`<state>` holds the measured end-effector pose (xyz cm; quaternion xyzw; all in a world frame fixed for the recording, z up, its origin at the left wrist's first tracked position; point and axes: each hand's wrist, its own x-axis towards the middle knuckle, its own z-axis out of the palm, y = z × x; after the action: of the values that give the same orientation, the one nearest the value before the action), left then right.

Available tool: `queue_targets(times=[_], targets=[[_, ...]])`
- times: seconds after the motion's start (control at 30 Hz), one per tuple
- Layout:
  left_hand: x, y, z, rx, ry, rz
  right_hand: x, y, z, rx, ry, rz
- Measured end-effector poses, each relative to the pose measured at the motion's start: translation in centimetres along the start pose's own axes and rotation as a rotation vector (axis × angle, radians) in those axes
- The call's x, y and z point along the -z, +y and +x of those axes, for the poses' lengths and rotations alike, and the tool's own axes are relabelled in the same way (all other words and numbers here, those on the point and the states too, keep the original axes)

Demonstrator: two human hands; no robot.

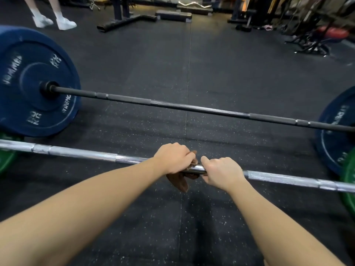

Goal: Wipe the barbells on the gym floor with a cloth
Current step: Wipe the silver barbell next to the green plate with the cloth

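Observation:
A silver barbell (80, 154) with green plates (348, 186) lies across the black rubber floor close to me. My left hand (173, 159) grips a brown cloth (181, 181) wrapped round the middle of that bar; a loose end of the cloth hangs below. Just to the right, my right hand (222, 174) grips the bare bar, thumb pointing toward the cloth. A short shiny stretch of bar shows between the two hands. Farther off lies a black barbell (192, 108) with blue plates (28, 81).
Another person's legs in white shoes (54, 22) stand at the far left. A bench frame (124, 18), a step platform (172, 15) and a curl bar (194, 4) sit at the back. Machines and a red-padded bench (330, 33) crowd the far right.

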<state>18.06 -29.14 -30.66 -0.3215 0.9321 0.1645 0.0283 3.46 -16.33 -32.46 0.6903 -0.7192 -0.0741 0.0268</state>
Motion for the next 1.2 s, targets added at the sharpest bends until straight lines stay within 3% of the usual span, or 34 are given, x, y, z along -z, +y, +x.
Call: queue_targets(times=[0.27,0.47,0.93,1.2], targets=[[1.8,-4.8,-1.7,-0.032,-0.06,0.072,0.0,-0.2,-0.2,-0.022,-0.05,-0.031],[2.9,-10.8,-3.9,0.101,-0.019,0.144,-0.3,0.0,-0.2,-0.027,-0.023,-0.031],[-0.5,-1.0,-0.4,0.016,0.049,0.145,0.8,0.2,0.1,-0.002,-0.092,0.041],[-0.5,-1.7,-0.6,0.007,0.057,0.091,3.8,3.4,-1.7,0.095,-0.372,0.367]])
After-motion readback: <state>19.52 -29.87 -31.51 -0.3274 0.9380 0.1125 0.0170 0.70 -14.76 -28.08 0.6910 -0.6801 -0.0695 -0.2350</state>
